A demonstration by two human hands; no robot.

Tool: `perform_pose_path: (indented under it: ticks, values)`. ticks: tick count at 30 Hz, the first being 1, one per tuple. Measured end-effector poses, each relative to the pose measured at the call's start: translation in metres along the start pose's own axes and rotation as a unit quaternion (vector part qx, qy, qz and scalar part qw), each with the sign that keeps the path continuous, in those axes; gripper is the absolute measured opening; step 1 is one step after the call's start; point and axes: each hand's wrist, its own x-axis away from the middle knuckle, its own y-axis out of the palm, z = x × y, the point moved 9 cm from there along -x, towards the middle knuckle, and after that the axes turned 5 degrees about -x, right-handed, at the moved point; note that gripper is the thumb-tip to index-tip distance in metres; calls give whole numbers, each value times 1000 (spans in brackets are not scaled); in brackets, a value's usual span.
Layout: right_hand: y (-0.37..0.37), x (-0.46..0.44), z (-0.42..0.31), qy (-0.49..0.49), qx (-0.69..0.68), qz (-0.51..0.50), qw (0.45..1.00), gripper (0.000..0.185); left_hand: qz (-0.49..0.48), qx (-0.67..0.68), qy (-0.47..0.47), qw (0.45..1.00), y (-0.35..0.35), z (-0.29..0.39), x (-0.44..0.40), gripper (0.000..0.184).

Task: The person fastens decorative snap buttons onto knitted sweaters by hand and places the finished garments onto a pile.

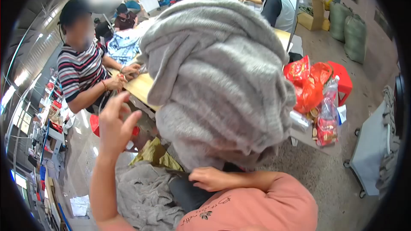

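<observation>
A tall heap of grey, soft knitted fabric (227, 77) fills the middle of the view on the table in front of me. My left hand (115, 124) is raised to the left of this heap, its thumb and fingers apart, with nothing held. Low down, my right hand (210, 179) rests over my dark-trousered lap, below the bottom of the heap. Its fingers are curled, and whatever may be in them is hidden. More grey knitted cloth (147, 194) lies crumpled over my lap and to its left, beside a yellow-green bag (156, 154).
A co-worker in a striped shirt (83, 66) handles something small at the table's left edge (139, 87). On the right, red plastic bags (310, 85) and a bottle (329, 98) sit near a red stool (344, 83). A wheeled cart (372, 145) stands farther right.
</observation>
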Motion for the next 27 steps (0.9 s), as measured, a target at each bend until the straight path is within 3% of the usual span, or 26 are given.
perform_pose_path:
  ticks: [1, 3, 5, 7, 8, 9, 11, 13, 15, 16, 19, 20, 21, 22, 23, 24, 25, 27]
  values:
    - [-19, -13, -13, -23, 10, 24, 999, 31, 23, -104, 90, 990, -4, 39, -25, 50]
    - [-48, -27, -32, -81, 26, 78, 993, 38, 73, -182, 207, 958, 4, 99, -68, 57]
    - [-68, -29, -45, -111, 53, 103, 987, 42, 80, -231, 260, 934, 30, 151, -107, 59]
    - [-77, -19, -28, -97, -11, 128, 987, 40, 97, -238, 315, 913, 61, 190, -138, 64]
    - [-78, -13, -17, -92, -40, 141, 985, 39, 108, -239, 331, 906, 73, 204, -152, 66]
    - [-73, -1, 4, -28, -53, 132, 989, 44, 110, -220, 336, 909, 85, 215, -163, 71]
    - [-54, 15, 47, 111, -227, 97, 963, 49, 113, -190, 342, 913, 107, 228, -182, 78]
    - [-31, 26, 79, 130, -198, 110, 965, 51, 109, -220, 328, 912, 133, 229, -196, 85]
    - [-28, 27, 82, 87, -199, 142, 966, 51, 76, -231, 323, 915, 158, 222, -207, 87]
    - [-27, 26, 81, 63, -203, 157, 964, 51, 52, -262, 291, 919, 168, 213, -212, 59]
    - [-38, 22, 66, 6, -157, 194, 968, 49, 10, -337, 213, 917, 180, 174, -234, 41]
    - [-43, 22, 63, -6, -152, 204, 967, 49, 133, -287, 244, 917, 146, 181, -226, 24]
    - [-42, 22, 64, -10, -191, 213, 958, 49, 177, -303, 243, 904, 117, 168, -230, 27]
    - [-44, 22, 59, -13, -169, 219, 961, 50, 209, -378, 243, 869, 85, 148, -234, 12]
    - [-46, 22, 54, -15, -147, 225, 963, 51, 268, -579, 243, 730, 53, 111, -236, 9]
    - [-44, 15, 57, 75, -209, 159, 962, 54, 288, -708, 277, 583, 11, 92, -232, 15]
    - [-41, 12, 54, 163, -263, 89, 947, 57, 279, -687, 237, 628, -41, 74, -225, 14]
    - [-60, 8, 42, 146, -234, 124, 953, 53, 265, -526, 144, 795, -129, 51, -180, 13]
